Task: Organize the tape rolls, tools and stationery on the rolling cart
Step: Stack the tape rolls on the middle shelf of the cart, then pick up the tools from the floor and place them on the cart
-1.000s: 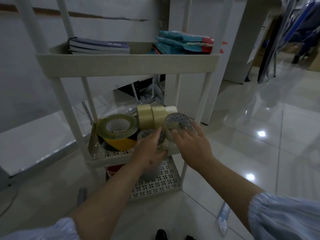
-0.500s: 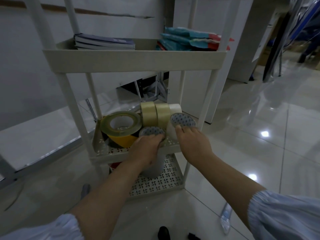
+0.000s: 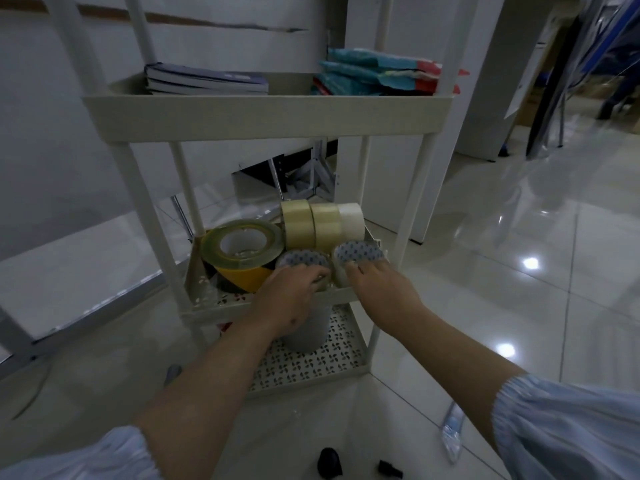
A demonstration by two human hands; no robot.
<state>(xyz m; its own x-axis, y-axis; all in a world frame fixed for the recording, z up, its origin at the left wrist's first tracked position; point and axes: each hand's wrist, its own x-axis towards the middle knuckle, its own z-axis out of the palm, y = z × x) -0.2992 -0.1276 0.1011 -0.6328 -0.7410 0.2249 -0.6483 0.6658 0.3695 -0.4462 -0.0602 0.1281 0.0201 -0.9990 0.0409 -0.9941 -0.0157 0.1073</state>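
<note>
At frame centre, your left hand (image 3: pixel 290 295) and right hand (image 3: pixel 380 285) each grip a patterned tape roll (image 3: pixel 304 260) on the cart's middle shelf (image 3: pixel 221 304).

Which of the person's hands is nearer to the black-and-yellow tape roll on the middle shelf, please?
Left. The left hand sits right beside the black-and-yellow tape roll; the right hand is farther off, across a patterned roll.

No legible text (all blurred)
</note>
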